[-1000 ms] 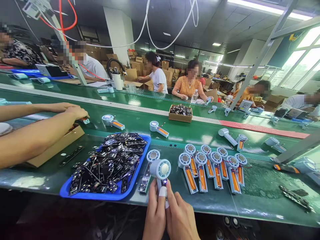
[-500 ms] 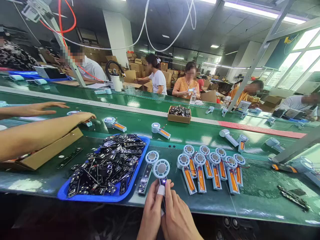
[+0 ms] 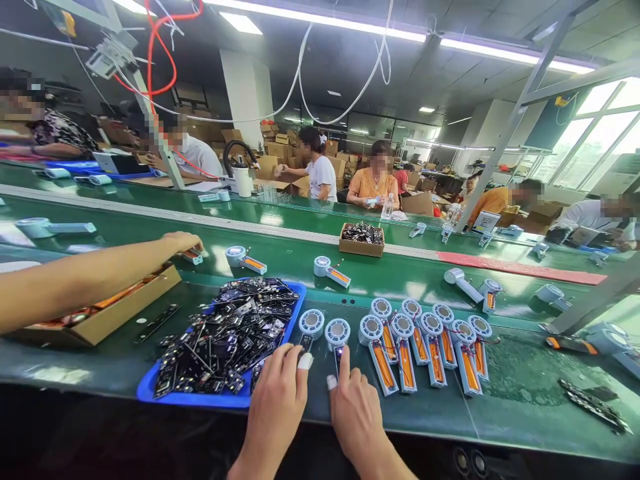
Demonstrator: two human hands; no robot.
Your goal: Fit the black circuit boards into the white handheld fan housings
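Two light blue handheld fans stand side by side near the bench's front edge, dark circuit boards in their handles. My left hand point(image 3: 277, 390) is closed over the handle of the left fan point(image 3: 311, 323), hiding its lower part. At the right fan point(image 3: 337, 332), my right hand point(image 3: 356, 407) has its thumb and index finger around the handle; the index fingertip touches the board near a small light. White covers wrap a left fingertip and the right thumb. Left of my hands, a blue tray point(image 3: 146, 388) holds a heap of black circuit boards point(image 3: 225, 340).
Several fans with orange batteries point(image 3: 407, 353) stand to the right. More fans lie on the green conveyor point(image 3: 280, 257). A co-worker's arm point(image 3: 100, 277) reaches across a cardboard box point(image 3: 130, 303) at left. An orange-black cutter point(image 3: 571, 344) and loose boards point(image 3: 595, 403) lie at right.
My hands were together on the right fan; now they are apart, with the left hand moved to the left fan. The right fan is lower on the bench. The co-worker's hands have shifted.
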